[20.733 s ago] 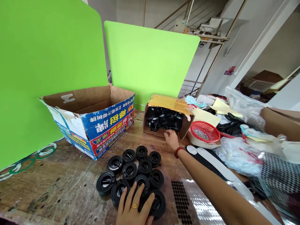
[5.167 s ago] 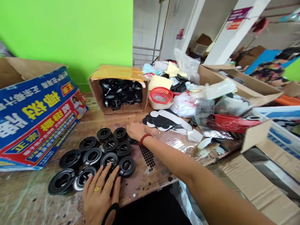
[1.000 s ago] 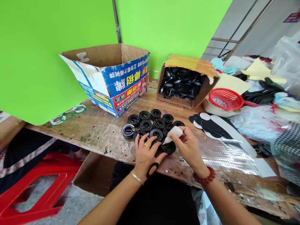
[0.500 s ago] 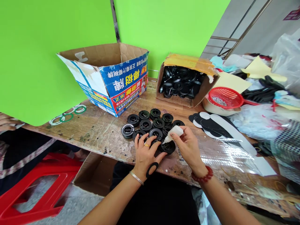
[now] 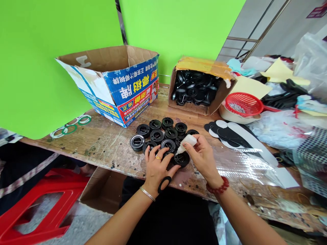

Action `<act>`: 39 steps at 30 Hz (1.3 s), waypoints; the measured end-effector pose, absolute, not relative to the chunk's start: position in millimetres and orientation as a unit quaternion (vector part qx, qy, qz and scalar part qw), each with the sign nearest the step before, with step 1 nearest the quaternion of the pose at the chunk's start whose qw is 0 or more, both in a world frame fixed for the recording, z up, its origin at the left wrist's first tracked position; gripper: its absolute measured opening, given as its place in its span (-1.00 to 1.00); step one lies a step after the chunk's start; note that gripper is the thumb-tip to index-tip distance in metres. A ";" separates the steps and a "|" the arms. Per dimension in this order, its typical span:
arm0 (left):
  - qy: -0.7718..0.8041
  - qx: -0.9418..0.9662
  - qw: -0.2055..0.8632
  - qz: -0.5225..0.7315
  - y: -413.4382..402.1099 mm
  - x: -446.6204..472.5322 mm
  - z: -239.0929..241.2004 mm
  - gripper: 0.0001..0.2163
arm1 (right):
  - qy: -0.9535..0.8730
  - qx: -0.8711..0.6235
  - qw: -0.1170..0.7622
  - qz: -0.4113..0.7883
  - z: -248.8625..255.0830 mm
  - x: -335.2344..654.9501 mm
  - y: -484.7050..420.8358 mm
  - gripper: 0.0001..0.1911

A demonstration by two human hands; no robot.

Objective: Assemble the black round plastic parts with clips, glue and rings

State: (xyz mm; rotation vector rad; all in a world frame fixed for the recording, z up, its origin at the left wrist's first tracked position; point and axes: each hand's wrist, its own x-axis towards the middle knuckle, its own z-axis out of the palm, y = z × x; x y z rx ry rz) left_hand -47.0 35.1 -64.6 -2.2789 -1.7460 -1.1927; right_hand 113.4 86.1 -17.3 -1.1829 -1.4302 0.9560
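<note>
My right hand (image 5: pixel 204 158) is closed around a small white squeeze bottle (image 5: pixel 188 141), tilted with its narrow nozzle pointing down and left. The nozzle tip is at a round black plastic piece (image 5: pixel 182 160) near the table's front edge. My left hand (image 5: pixel 158 170) lies with fingers spread over the near pieces, its thumb and forefinger by the edge of that same piece. A flat black ring (image 5: pixel 164 184) sits against the base of my left thumb. Several more round black pieces (image 5: pixel 156 136) stand close together just beyond my hands, some partly covered by my fingers.
A blue printed carton (image 5: pixel 133 85) stands behind left. A box on its side (image 5: pixel 201 63) holds many black parts. To the right lie black and white flat cutouts (image 5: pixel 235 132), a red strainer (image 5: pixel 244 103) and plastic bags (image 5: pixel 281 127). Green and white rings (image 5: pixel 68 128) lie left.
The whole view has shifted slightly. The bottle stays over the same black piece, its nozzle now nearer that piece's left side. My left hand keeps its place.
</note>
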 end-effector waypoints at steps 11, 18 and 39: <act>-0.560 -0.730 0.019 -0.391 35.3 -46.3 -64.1 -0.72 | -0.605 -0.501 0.513 0.346 -21.4 119.8 91.7 -0.80; -0.556 -0.727 0.037 -0.401 36.7 -45.5 -65.8 -0.74 | -0.601 -0.509 0.532 0.311 -19.3 127.2 91.5 -0.80; -0.556 -0.731 0.049 -0.391 37.2 -45.6 -64.7 -0.76 | -0.626 -0.548 0.500 0.239 -11.5 148.5 66.9 -0.83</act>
